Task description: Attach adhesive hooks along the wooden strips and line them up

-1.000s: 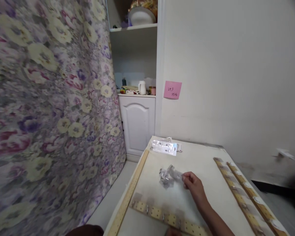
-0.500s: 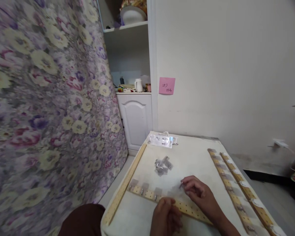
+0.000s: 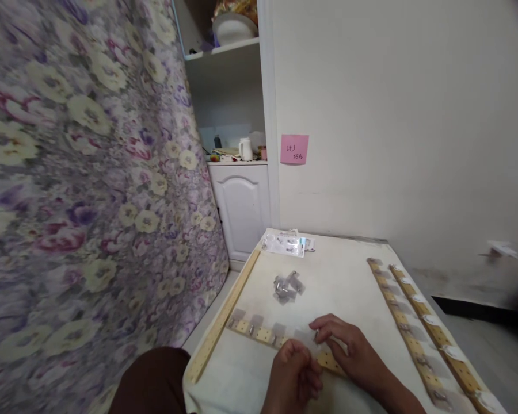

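A perforated wooden strip (image 3: pixel 259 334) with small metal hooks lies across the near part of the white table (image 3: pixel 349 276). My left hand (image 3: pixel 292 376) rests on it with fingers curled in a pinch; what they hold is too small to name. My right hand (image 3: pixel 349 351) is just to the right, fingers bent and pressed down on the same strip. A small pile of clear hook pieces (image 3: pixel 287 287) lies beyond the hands.
A clear packet (image 3: pixel 287 244) lies at the table's far edge. A long wooden strip (image 3: pixel 224 316) runs along the left edge, and two hook strips (image 3: pixel 418 328) along the right. Flowered fabric (image 3: pixel 77 190) hangs left. A pink note (image 3: pixel 294 149) is on the wall.
My right hand left the pile of clear pieces and came back to the near strip. My left hand came up from below and now meets it on the strip.
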Demonstrator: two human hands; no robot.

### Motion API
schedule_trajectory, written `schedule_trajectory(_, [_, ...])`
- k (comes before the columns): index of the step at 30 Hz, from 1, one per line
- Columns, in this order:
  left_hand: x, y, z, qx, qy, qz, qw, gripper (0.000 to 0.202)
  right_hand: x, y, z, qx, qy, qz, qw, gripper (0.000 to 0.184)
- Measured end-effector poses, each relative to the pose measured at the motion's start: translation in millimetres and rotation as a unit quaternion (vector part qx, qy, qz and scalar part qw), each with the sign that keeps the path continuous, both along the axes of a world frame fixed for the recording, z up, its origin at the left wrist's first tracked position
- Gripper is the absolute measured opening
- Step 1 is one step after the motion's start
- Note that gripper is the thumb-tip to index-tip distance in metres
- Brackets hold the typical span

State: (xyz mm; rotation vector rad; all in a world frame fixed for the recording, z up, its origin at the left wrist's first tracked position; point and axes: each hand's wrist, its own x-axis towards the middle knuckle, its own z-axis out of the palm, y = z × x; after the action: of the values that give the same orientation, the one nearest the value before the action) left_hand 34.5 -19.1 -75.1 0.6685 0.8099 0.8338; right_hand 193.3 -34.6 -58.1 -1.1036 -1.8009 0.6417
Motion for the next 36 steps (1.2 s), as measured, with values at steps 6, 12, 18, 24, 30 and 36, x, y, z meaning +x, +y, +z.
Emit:
schedule_trajectory(6, [6,-5,-6.4,-0.033,0.002,0.030,0.999,0.026,-5,-4,-3.9,0.025,-0.043,0.018,0.999,0.028])
schedule_trajectory(12, [6,-6,-11.6,-0.038,-0.029,0.038,0.998,0.031,-4,-7,9.1,-0.003,0.047,-0.035,0.998,0.022])
schedule_trajectory(18, [13,-8,-26.1,-0.056,-0.006,0.055,0.997,0.037,6,3,-13.4,-0.174,0.079,-0.133,0.973,0.025])
schedule_trajectory(24, [26,-19,-46.6,-0.092,0.024,0.043,0.995,0.034,10,11,-43.6,-0.208,0.043,-0.104,0.972,0.011])
schedule_trajectory(30, [34,-19,-50.9,-0.111,0.040,0.076,0.990,0.020,14,18,-65.7,-0.187,-0.039,-0.143,0.971,0.014])
schedule_trajectory(36, [40,-15,-56.1,-0.109,0.093,0.087,0.986,0.012,12,22,-70.0,-0.175,-0.052,-0.163,0.970,0.021])
